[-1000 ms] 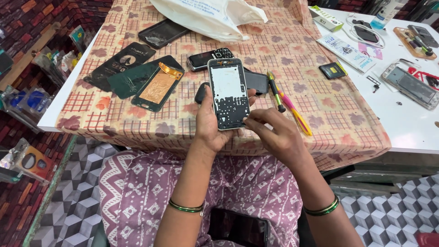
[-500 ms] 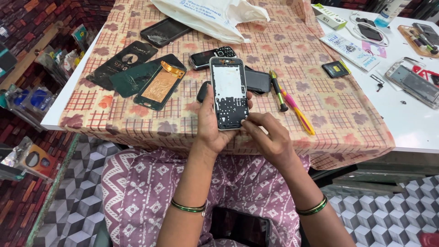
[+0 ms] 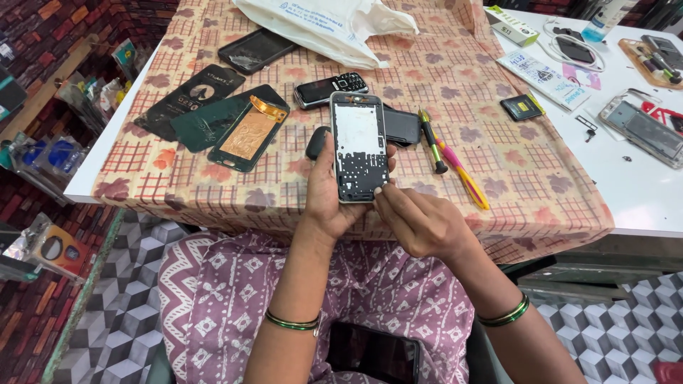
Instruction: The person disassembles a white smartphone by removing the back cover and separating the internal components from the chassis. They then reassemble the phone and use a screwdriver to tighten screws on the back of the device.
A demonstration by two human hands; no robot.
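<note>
Silver-grey opened smartphone frame with a white inner plate point(image 3: 358, 146) is upright in the left hand point(image 3: 329, 195), held just above the near edge of the tabletop point(image 3: 626, 206). Left hand is curled round the frame from below and the side, thumb along its left edge, fingers behind. Right hand point(image 3: 420, 224) is nearly closed, with its fingertips point(image 3: 378, 192) pinched at the frame's lower right corner. Can't tell if anything small is between them.

Judgement on doing this step well:
- Keep the left grip on the frame edges only, off the inner plate and the dark lower board area.
- Work the corner with fingertip pressure along the seam, no twisting; the frame looks thin and would likely bend.
- Brace the left wrist on the patterned brown checked tablecloth point(image 3: 455, 92) for stability; it's floating free now.
- Small parts could drop into the lap, so work over the cloth.

Nearby on the cloth: green-and-black screwdriver point(image 3: 431, 140) and pink-and-yellow pry tool point(image 3: 462, 171) just right of the frame, black keypad phone point(image 3: 331, 89) behind it, copper-backed phone panel point(image 3: 250, 135) to the left.
</note>
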